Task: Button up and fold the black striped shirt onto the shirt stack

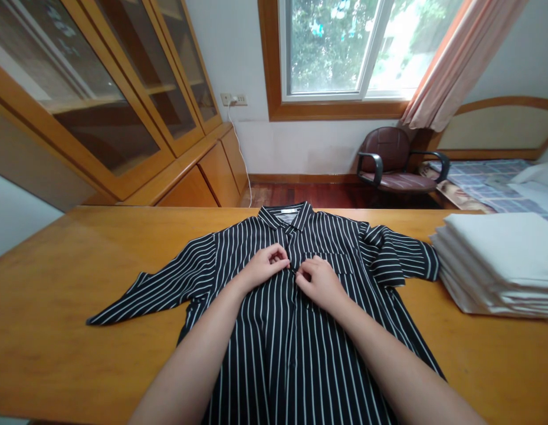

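**One striped shirt, two hands at its placket**

Wooden table [56, 307] fills the foreground of a bedroom, with one window [344, 47] in the far wall, one brown armchair [391, 162] under it, a glass-fronted cabinet [105, 100] along the left wall and part of a bed [499, 183] at the right. One black shirt with white stripes [274, 330] lies flat on the table, front up, collar toward the window, its two short sleeves spread out to either side. One stack of folded white cloth [499, 265] sits on the table's right end, just beside the shirt's right-hand sleeve; the count of pieces in it cannot be told.

Both forearms come in from the bottom edge and converge on the shirt's chest, just below the collar. The left hand [262, 265] has its fingers curled in, fingertips gathered on the fabric at the button line. The right hand [318, 280] lies knuckles up, thumb and forefinger pinching the placket edge. The two hands nearly touch, one on each side of the centre line.
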### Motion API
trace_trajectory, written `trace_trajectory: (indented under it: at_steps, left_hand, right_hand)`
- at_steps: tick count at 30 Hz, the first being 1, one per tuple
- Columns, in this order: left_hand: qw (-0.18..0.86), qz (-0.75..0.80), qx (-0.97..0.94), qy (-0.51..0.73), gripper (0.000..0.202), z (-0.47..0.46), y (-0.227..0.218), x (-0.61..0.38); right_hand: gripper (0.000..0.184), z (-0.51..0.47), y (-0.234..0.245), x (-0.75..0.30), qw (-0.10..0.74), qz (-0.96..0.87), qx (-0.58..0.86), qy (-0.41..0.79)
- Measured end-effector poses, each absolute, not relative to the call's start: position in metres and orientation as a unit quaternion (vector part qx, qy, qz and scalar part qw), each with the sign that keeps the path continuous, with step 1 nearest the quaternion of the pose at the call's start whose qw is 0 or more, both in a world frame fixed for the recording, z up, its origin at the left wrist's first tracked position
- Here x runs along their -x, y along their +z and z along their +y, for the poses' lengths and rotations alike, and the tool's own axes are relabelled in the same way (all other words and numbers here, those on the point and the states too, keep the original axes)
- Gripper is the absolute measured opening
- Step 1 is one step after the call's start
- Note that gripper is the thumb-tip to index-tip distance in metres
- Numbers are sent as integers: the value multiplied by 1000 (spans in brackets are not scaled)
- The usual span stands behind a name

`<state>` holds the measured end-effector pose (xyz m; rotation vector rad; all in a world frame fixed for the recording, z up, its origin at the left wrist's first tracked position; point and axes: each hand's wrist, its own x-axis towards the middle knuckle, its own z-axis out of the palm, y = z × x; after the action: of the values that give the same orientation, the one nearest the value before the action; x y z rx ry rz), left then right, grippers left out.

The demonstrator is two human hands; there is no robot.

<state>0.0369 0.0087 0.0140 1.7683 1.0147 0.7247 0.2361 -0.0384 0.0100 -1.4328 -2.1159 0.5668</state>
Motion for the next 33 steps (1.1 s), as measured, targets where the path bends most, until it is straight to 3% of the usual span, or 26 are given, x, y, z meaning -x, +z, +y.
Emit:
trace_trajectory:
  at_steps: [7,20,33]
  left_hand:
    - [454,417,-732,290,9,9,12,-37]
    - [322,353,-831,285,14,12,4,-39]
    - [263,413,-830,268,15,10,-4,-49]
  right_hand:
    - [21,-37,9,-237,259,-777,535,206]
    - [20,-37,9,-237,247,-771,551,200]
    - [23,-37,8,-236,239,-780,548,184]
